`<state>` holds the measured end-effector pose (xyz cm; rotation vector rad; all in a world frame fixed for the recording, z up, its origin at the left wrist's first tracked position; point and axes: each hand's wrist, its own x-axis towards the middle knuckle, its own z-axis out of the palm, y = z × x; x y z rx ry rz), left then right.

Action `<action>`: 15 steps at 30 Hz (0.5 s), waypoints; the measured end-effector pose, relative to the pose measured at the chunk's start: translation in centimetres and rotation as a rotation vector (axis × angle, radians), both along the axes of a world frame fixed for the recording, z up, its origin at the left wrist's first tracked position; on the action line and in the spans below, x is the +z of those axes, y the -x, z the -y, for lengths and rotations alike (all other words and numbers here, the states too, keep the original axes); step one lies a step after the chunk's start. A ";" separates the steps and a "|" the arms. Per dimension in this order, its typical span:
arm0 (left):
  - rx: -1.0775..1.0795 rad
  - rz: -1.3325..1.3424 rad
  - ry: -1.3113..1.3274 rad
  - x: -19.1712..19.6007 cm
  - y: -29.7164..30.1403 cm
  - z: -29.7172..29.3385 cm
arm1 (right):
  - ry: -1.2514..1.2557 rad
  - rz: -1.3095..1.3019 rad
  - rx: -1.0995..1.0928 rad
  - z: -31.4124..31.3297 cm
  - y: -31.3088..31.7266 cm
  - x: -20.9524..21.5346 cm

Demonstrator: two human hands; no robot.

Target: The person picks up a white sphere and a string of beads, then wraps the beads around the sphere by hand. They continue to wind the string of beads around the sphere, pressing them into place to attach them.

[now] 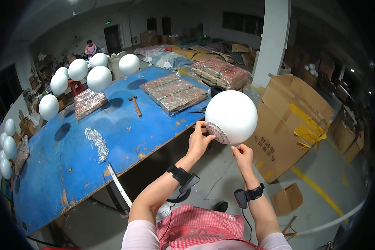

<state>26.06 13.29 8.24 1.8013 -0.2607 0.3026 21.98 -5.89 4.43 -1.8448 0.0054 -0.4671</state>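
Note:
A large white ball [232, 114] is in front of me, just past the near edge of the blue table; what supports it cannot be made out. On its lower left lies a round patch of small silvery-pink discs [218, 132], laid in rows. My left hand [200, 141] touches this patch, thumb and forefinger at its edge, the fingers closed on it. Below the ball, my right hand [243, 156] pinches a thin strand [219, 180] that runs from the patch and dangles toward the floor. Both wrists wear black strapped devices.
The blue table [125, 125] carries a hammer [135, 106], a crumpled silvery bundle [96, 143] and plastic-wrapped packs [175, 93]. Several white balls [99, 79] stand along its far left side. At right is a large cardboard box [291, 121] beside a pillar [272, 46]. Another person [91, 48] sits far back.

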 end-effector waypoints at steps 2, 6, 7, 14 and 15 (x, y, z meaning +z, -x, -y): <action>-0.036 -0.023 0.050 0.2 0.0 -0.1 | 0.010 -0.004 -0.002 0.0 -0.2 -0.1; -0.052 -0.028 0.111 0.3 -0.4 0.0 | -0.018 0.015 0.005 -0.1 -0.5 -0.1; -0.048 -0.053 0.095 0.3 -0.4 0.0 | -0.020 0.015 0.004 -0.2 -0.4 0.1; -0.086 -0.069 0.156 -0.8 -1.6 -0.3 | 0.002 0.001 0.010 -0.7 -0.1 1.2; -0.090 -0.073 0.156 -0.5 -1.5 -0.4 | 0.002 0.020 0.008 -0.6 -0.3 1.1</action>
